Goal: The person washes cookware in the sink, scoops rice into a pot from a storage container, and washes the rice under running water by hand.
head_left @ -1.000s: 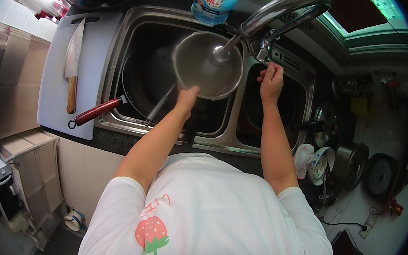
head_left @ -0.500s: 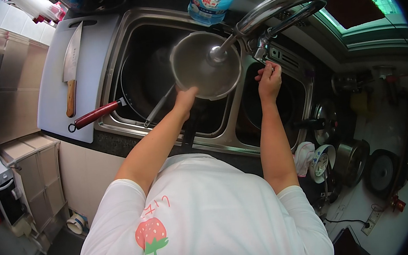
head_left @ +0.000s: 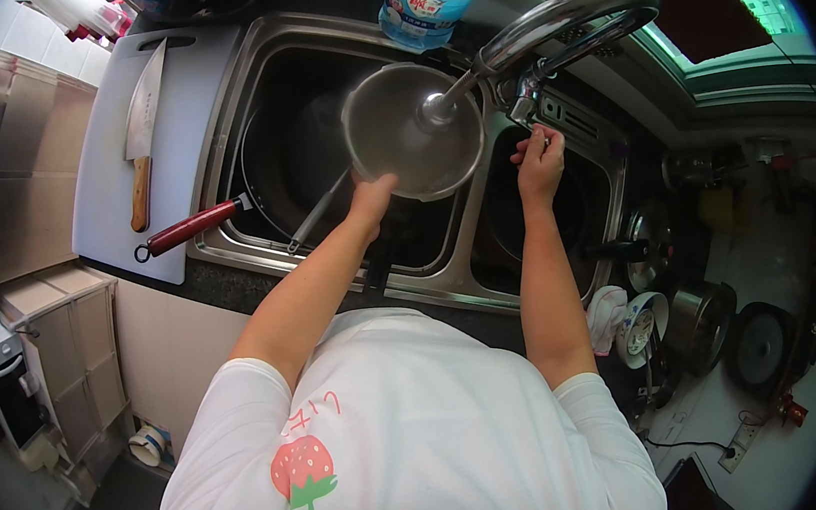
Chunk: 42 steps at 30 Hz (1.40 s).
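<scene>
Under the faucet [head_left: 563, 21] is a round grey metal pot [head_left: 394, 136], water in it and a stream falling near its middle. My left hand [head_left: 373, 198] grips the pot's near rim, fingers partly hidden behind it. On the right, my right hand [head_left: 541, 164] is closed with its fingertips at the faucet's lever, just below the faucet body. Below the pot, in the left sink basin [head_left: 427, 248], lies a dark pan [head_left: 281, 159] with a red handle [head_left: 192, 229]. A grey-handled utensil [head_left: 319, 220] leans beside my left hand; its far end is hidden.
A knife [head_left: 144, 124] rests on a white cutting board [head_left: 195, 108] to the left. Behind the sink stands a large blue-labelled bottle [head_left: 429, 1]. A patterned bowl [head_left: 643, 329], a cloth [head_left: 606, 318] and a lidded pot [head_left: 703, 327] crowd the right side.
Both hands keep their places at the pot and the faucet lever. The view has shifted very slightly.
</scene>
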Each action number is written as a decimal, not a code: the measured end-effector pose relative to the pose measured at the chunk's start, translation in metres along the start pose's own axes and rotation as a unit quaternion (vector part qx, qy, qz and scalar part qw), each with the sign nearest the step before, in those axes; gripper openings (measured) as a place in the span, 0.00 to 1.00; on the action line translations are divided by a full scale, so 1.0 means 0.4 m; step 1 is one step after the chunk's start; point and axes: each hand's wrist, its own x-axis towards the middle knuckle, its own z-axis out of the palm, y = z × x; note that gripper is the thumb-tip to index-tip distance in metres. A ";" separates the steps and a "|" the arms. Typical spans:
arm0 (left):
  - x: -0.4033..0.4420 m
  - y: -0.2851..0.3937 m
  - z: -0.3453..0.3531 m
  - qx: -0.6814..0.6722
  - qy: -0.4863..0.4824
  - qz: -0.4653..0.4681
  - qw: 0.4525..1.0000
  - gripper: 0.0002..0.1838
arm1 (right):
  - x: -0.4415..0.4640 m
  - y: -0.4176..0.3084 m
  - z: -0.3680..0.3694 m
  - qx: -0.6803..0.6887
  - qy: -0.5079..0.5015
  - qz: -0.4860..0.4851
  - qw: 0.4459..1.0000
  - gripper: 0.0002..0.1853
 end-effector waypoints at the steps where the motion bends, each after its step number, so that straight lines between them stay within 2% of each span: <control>1: -0.011 0.012 0.002 0.000 -0.005 -0.002 1.000 0.17 | 0.000 0.001 0.000 -0.001 0.000 0.000 1.000 0.12; 12: -0.039 0.037 0.012 0.014 0.014 0.008 1.000 0.19 | 0.000 -0.004 0.001 -0.033 0.006 -0.019 0.999 0.11; 15: -0.061 0.063 0.013 0.014 -0.012 -0.008 1.000 0.22 | 0.000 -0.006 0.000 -0.038 0.006 -0.019 0.999 0.11; 24: -0.118 0.121 0.033 0.018 -0.003 0.018 1.000 0.29 | -0.003 -0.010 0.000 -0.035 -0.001 -0.010 0.999 0.12; 30: -0.059 0.061 0.018 0.018 0.006 0.023 1.000 0.29 | -0.002 -0.012 0.001 -0.029 0.002 0.005 1.000 0.12; 33: -0.072 0.079 0.015 0.023 -0.025 0.012 0.999 0.35 | -0.001 -0.005 0.002 -0.028 0.004 0.008 1.000 0.12; 39: -0.098 0.098 0.024 0.024 -0.008 0.010 1.000 0.32 | -0.001 -0.007 0.005 -0.026 0.012 0.002 1.000 0.11; 42: -0.105 0.116 0.019 0.039 -0.038 -0.021 0.998 0.34 | -0.001 -0.009 0.006 -0.019 0.010 -0.001 1.000 0.12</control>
